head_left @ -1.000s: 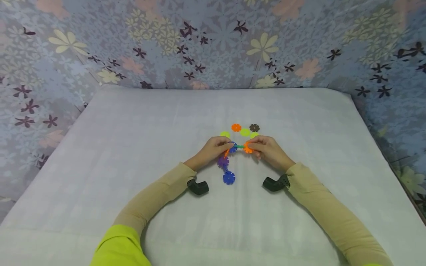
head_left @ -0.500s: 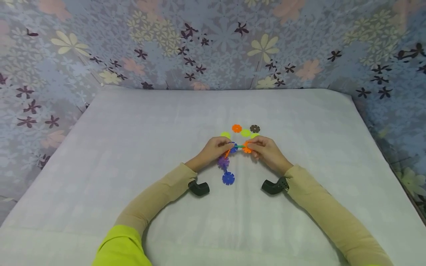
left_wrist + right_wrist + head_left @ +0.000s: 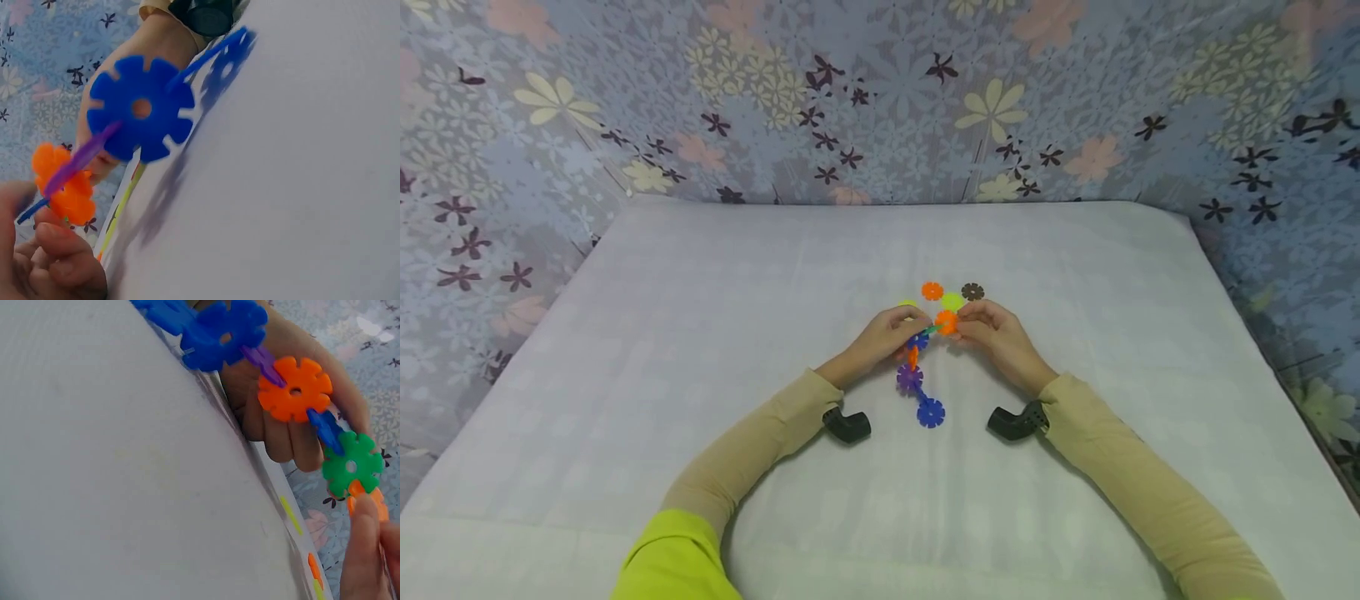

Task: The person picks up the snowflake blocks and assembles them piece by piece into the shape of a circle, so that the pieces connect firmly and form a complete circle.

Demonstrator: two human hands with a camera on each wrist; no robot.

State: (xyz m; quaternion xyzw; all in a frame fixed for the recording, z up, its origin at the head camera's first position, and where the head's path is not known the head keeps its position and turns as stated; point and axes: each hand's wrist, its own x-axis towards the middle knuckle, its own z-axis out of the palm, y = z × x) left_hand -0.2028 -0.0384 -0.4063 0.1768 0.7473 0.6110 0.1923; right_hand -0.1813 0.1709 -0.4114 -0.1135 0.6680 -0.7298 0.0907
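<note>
Linked flower-shaped discs form a chain between the hands. My left hand (image 3: 880,340) (image 3: 56,265) pinches near its upper blue disc (image 3: 917,340) (image 3: 326,430), next to the green disc (image 3: 352,465). With thumb and fingertips, my right hand (image 3: 1000,337) (image 3: 369,556) grips the orange end disc (image 3: 946,322) (image 3: 374,503), joined to the green one. Below the left hand hang another orange disc (image 3: 913,358) (image 3: 72,197), a purple disc (image 3: 909,380) (image 3: 81,161) and blue discs (image 3: 931,412) (image 3: 140,109), clear of the cloth in the left wrist view.
Beyond the hands, a loose orange disc (image 3: 932,291), a yellow-green disc (image 3: 952,302) and a dark brown disc (image 3: 973,291) lie on the white cloth (image 3: 737,275). Another yellow-green disc (image 3: 907,304) shows behind the left hand. A floral curtain (image 3: 895,100) stands behind the table.
The hanging blue end has swung right and slightly toward the body. The gripped orange disc has shifted left and a little up, and the green link now slants.
</note>
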